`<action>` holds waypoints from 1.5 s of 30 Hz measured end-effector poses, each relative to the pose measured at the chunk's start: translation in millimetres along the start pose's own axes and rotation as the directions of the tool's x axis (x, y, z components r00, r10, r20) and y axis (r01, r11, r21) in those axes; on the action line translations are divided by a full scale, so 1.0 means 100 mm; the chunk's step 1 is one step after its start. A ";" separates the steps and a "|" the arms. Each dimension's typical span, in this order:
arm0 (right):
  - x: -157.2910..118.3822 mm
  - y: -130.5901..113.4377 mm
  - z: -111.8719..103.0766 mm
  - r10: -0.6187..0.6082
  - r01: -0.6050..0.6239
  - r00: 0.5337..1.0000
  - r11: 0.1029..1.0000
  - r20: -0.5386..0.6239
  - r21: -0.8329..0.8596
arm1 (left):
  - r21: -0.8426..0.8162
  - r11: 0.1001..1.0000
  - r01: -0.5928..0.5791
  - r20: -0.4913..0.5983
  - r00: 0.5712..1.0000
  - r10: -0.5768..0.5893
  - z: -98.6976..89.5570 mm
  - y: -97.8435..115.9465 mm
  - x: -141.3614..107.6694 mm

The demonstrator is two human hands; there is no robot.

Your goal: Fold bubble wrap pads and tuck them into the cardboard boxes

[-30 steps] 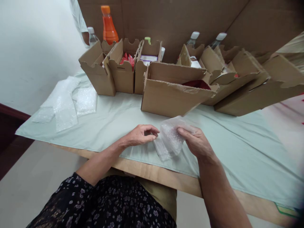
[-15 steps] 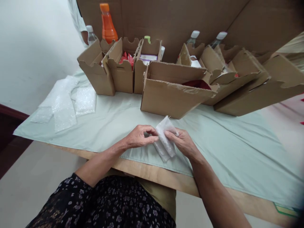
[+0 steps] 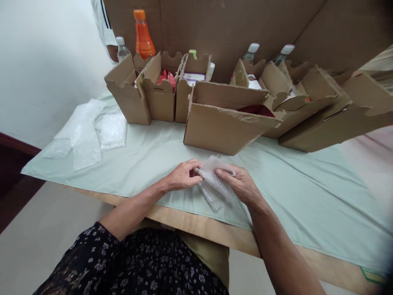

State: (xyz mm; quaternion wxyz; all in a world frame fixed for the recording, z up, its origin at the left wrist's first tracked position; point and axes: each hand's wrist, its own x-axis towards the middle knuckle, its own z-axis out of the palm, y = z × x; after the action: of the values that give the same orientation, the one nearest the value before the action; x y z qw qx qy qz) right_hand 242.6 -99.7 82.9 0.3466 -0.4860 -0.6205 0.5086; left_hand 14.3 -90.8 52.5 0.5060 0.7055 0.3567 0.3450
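Observation:
A small piece of bubble wrap [image 3: 215, 184] hangs between my two hands above the front part of the cloth-covered table [image 3: 147, 159]. My left hand [image 3: 184, 175] pinches its left edge between thumb and fingers. On the other side, my right hand [image 3: 239, 182] grips the upper right part, with the thumb on top and the fingers behind. The wrap is partly spread, its lower end reaching down near the cloth. Whether anything lies inside it I cannot tell.
Beyond my hands stands an open cardboard box [image 3: 227, 127], with several more boxes behind it. An orange bottle [image 3: 143, 39] and clear bottles stand at the back. Bubble wrap sheets [image 3: 86, 135] lie at the left. A person's arm [image 3: 113, 52] shows at the back left.
The bubble wrap is spread wider between my hands, and my right hand has moved slightly right with its edge. More of a person's sleeve shows at the back left.

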 end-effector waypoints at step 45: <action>-0.04 0.16 0.21 -0.276 0.368 0.912 0.878 0.305 -0.307 | 0.182 0.983 0.000 -0.311 0.949 0.058 -0.19 -0.06 -0.03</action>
State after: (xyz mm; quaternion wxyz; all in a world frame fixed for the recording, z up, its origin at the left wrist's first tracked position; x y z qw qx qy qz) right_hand 228.2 -109.8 62.5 0.2511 -0.3613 -0.8139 0.3794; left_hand -4.0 -83.1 51.0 0.3717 0.6894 0.4521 0.4269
